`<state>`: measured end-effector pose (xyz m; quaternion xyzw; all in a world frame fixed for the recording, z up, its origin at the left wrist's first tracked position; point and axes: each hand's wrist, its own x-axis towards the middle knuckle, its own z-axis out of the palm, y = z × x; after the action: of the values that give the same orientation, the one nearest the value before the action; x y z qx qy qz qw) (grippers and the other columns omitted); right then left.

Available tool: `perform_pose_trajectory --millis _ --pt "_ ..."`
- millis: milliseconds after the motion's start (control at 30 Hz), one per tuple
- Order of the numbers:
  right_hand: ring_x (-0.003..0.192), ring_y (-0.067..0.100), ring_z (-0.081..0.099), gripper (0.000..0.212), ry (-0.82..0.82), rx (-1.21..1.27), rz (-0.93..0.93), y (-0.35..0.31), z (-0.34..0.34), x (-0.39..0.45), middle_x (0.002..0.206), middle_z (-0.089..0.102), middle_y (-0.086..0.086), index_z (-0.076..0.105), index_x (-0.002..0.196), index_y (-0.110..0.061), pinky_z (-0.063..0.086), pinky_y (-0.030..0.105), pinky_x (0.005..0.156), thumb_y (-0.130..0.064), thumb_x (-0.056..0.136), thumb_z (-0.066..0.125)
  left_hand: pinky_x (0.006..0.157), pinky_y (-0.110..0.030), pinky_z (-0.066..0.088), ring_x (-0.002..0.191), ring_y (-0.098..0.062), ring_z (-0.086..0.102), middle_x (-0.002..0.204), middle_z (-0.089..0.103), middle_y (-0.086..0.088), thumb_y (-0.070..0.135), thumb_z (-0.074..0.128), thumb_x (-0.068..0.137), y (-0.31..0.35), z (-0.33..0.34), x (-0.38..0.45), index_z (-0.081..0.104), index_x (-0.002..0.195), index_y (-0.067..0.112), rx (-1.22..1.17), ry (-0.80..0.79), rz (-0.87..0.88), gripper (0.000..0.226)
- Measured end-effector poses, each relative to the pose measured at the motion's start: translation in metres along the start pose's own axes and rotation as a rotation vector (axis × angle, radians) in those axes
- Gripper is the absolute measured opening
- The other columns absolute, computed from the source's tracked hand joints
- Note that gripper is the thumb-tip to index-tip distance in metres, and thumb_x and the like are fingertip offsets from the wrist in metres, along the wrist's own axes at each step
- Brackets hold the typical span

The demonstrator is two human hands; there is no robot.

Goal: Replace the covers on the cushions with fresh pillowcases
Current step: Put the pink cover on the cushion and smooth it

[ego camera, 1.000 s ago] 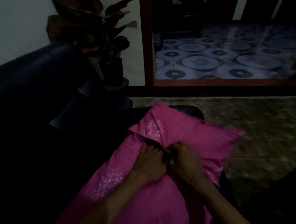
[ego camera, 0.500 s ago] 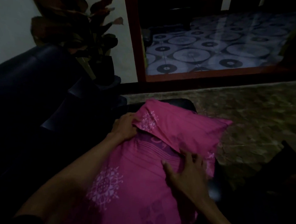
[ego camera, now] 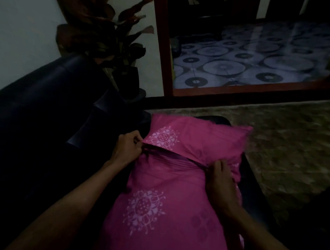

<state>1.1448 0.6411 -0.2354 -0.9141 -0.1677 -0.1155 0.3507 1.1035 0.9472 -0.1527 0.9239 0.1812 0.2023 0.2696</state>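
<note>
A pink cushion in a patterned pillowcase is lying lengthwise in the lower middle of the frame, running from the bottom edge up toward the centre, resting on a dark sofa that is filling the left side. A flap of the pillowcase is folding over the far end of the cushion, and a darker gap is showing under its edge across the middle.

The left hand is sitting at the left end of that flap edge, its fingers curled and pinching the gathered fabric there. The right hand is sitting at the right end of the same edge, fingers bent onto the cloth; in this dim light it seems to be gripping the fabric, though the fingertips are hard to make out.

A potted plant with broad dark leaves is standing in the upper left behind the sofa. A red-framed doorway in the upper right is opening onto a floor with round patterns.
</note>
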Motion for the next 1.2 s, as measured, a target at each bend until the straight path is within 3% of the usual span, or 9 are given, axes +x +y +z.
perform_pose_trajectory --millis 200,300,400,533,733,833,967,1100,1200 --pt "0.089 0.033 0.058 0.012 -0.192 -0.044 0.002 -0.016 0.000 0.045 0.100 0.059 0.011 0.058 0.092 -0.014 0.043 0.039 0.073 -0.019 0.086 0.068 0.060 -0.023 0.054 0.064 0.000 0.066 0.073 0.071 0.006 -0.001 0.065 0.086 -0.049 -0.010 -0.012 0.068 0.083 0.019 -0.026 -0.106 0.044 0.020" --pt "0.085 0.021 0.058 0.017 -0.109 0.016 0.035 -0.044 -0.003 0.057 0.093 0.059 -0.001 0.066 0.090 -0.021 0.042 0.030 0.074 -0.020 0.075 0.072 0.062 -0.014 0.053 0.068 0.000 0.066 0.079 0.071 0.003 -0.006 0.063 0.087 -0.068 0.000 -0.019 0.071 0.089 0.011 -0.105 -0.104 0.025 0.020" --pt "0.092 0.023 0.060 0.035 -0.083 0.038 -0.103 -0.076 0.015 0.063 0.102 0.062 0.001 0.066 0.107 -0.026 0.049 0.035 0.081 -0.031 0.073 0.074 0.061 -0.007 0.047 0.066 0.003 0.064 0.076 0.069 0.007 -0.006 0.064 0.086 -0.070 0.014 -0.015 0.070 0.087 0.012 -0.166 -0.100 0.028 0.019" --pt "0.091 0.027 0.056 0.019 -0.113 -0.074 -0.203 -0.098 0.044 0.064 0.096 0.063 0.000 0.075 0.100 -0.025 0.048 0.041 0.079 -0.026 0.083 0.065 0.061 -0.004 0.045 0.067 0.005 0.063 0.074 0.067 0.008 -0.007 0.064 0.080 -0.070 0.020 -0.006 0.071 0.084 0.010 -0.168 -0.085 0.096 0.019" --pt "0.087 0.025 0.064 0.009 -0.206 -0.062 -0.207 -0.084 0.031 0.038 0.090 0.067 -0.005 0.066 0.088 -0.027 0.047 0.039 0.074 -0.022 0.080 0.064 0.056 -0.019 0.045 0.061 -0.006 0.057 0.072 0.061 0.004 0.007 0.070 0.068 -0.083 0.015 -0.006 0.060 0.068 0.015 -0.103 -0.121 0.085 0.013" --pt "0.092 0.017 0.058 0.023 -0.177 0.036 -0.128 -0.081 0.026 0.017 0.097 0.063 -0.007 0.062 0.099 -0.031 0.046 0.037 0.080 -0.050 0.086 0.060 0.053 -0.020 0.042 0.057 -0.008 0.055 0.062 0.058 0.007 0.015 0.064 0.067 -0.079 0.013 -0.010 0.053 0.063 0.015 -0.125 -0.140 0.136 0.012" --pt "0.102 0.018 0.051 0.048 -0.138 0.009 -0.134 -0.078 0.032 0.004 0.105 0.056 -0.005 0.057 0.114 -0.025 0.046 0.041 0.087 -0.064 0.084 0.054 0.067 -0.025 0.047 0.071 -0.007 0.058 0.083 0.064 0.003 0.002 0.064 0.079 -0.076 0.022 -0.018 0.061 0.086 0.013 -0.133 -0.096 0.080 0.013" --pt "0.112 0.019 0.051 0.060 -0.144 0.108 -0.112 -0.077 0.034 0.008 0.120 0.057 -0.004 0.047 0.135 -0.027 0.047 0.043 0.095 -0.057 0.084 0.060 0.101 -0.034 0.045 0.114 -0.016 0.055 0.128 0.051 0.000 0.011 0.062 0.091 -0.076 0.030 -0.020 0.052 0.137 0.010 -0.126 -0.138 -0.137 0.047" --pt "0.121 0.020 0.050 0.073 -0.202 0.090 -0.056 -0.082 0.032 0.013 0.133 0.055 -0.002 0.031 0.149 -0.037 0.043 0.043 0.101 -0.059 0.085 0.058 0.086 -0.023 0.041 0.103 -0.017 0.060 0.111 0.065 -0.001 0.016 0.058 0.097 -0.075 0.027 -0.018 0.067 0.121 0.014 -0.110 -0.226 -0.186 0.026"
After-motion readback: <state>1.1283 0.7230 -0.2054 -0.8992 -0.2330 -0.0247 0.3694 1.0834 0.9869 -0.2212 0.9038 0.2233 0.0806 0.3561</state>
